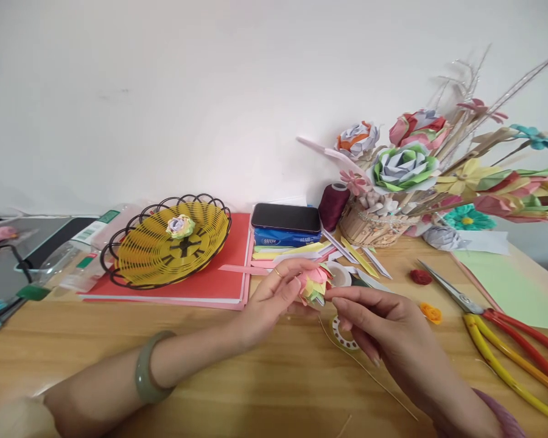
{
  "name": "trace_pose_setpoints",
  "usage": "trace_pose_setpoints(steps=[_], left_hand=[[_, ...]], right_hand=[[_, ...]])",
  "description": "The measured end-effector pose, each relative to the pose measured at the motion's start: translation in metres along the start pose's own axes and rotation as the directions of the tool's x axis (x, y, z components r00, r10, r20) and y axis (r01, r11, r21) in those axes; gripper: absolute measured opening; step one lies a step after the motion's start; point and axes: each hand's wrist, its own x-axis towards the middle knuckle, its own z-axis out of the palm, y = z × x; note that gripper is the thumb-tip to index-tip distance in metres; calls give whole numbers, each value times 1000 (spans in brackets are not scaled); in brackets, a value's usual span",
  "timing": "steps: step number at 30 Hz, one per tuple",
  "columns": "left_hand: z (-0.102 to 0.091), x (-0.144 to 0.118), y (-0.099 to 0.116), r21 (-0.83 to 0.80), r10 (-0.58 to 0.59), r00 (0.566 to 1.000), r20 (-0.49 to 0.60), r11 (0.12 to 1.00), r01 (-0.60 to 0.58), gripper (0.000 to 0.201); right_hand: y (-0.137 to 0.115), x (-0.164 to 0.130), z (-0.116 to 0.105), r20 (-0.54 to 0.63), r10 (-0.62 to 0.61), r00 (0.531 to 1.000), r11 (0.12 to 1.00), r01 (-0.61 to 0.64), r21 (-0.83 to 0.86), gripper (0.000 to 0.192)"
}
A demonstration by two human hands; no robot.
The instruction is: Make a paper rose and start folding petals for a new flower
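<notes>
My left hand (277,289) is closed around a small paper flower (314,285) with pink, yellow and green petals, held above the table. At the flower's right side, the thumb and forefinger of my right hand (378,316) are pinched together near its lower petals. What the right fingertips grip, if anything, is too small to make out. Below the hands, a thin cord (369,368) runs across the wood. A white ring-shaped spool with holes (344,333) lies beneath my right hand, partly hidden by it.
On red paper (235,255) at left stands a yellow woven basket (137,258) holding a small paper flower (180,226). A phone (286,217) rests on a blue pack (287,237) behind paper strips. Scissors (456,292), pliers-like yellow handles (497,365) and a flower-filled pot (369,228) are at right.
</notes>
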Motion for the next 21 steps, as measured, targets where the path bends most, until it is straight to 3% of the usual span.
trace_pose_setpoints(steps=[5,12,18,21], left_hand=[[1,-2,3,172,25,1000,0,985,-25,27],[-2,-4,3,390,145,982,124,902,-182,37],[-3,-7,4,572,191,967,170,780,-255,40],[0,-6,5,657,331,911,248,633,-409,42]], right_hand=[[-1,1,-1,27,34,999,994,-37,101,30],[-4,3,-3,101,78,992,966,-100,237,23],[-4,4,-3,74,41,996,996,-46,76,21],[0,1,-1,9,-94,996,989,94,-115,17]])
